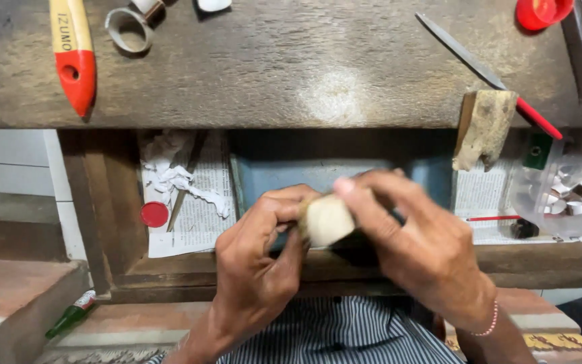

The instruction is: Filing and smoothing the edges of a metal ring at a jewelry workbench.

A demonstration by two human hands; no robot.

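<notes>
My 2 hands together: left hand (254, 259) and right hand (412, 246) both clamped on pale block (325, 219) between them, long axis unclear.

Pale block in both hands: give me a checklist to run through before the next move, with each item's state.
1. Left hand grips the pale block: ok.
2. Right hand on the block, fingers over its top: ok.
3. Block held above the open drawer, clear of the workbench top: ok.
4. Block's underside and hidden faces: cannot tell.
5. Metal file lies loose on the bench: ok.
</notes>
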